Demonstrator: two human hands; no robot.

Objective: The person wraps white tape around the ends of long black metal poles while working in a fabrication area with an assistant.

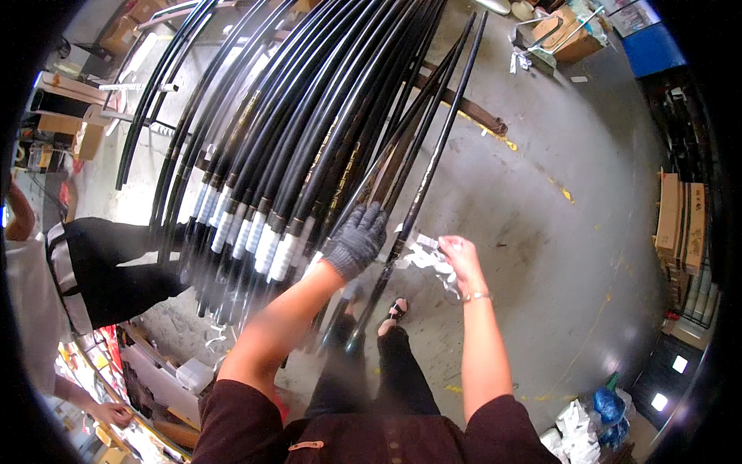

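My left hand (358, 241), in a dark grey knitted glove, is closed around a black pole (390, 155) at the right side of a large bundle. To its right, my bare right hand (461, 261) pinches a crumpled white strip (431, 259), which dangles toward a separate slim black pole (427, 174). That pole slants from the top down past my legs. Many long glossy poles (325, 116) lie side by side to the left, some with gold markings. White wrapped bands (267, 251) circle several of them near the close end.
A person in dark trousers (116, 267) stands at the left beside the bundle. Cardboard boxes (680, 220) are stacked at the right edge. White and blue bags (576, 425) lie at lower right. A dark beam (471, 108) rests on the grey floor (556, 255) under the poles.
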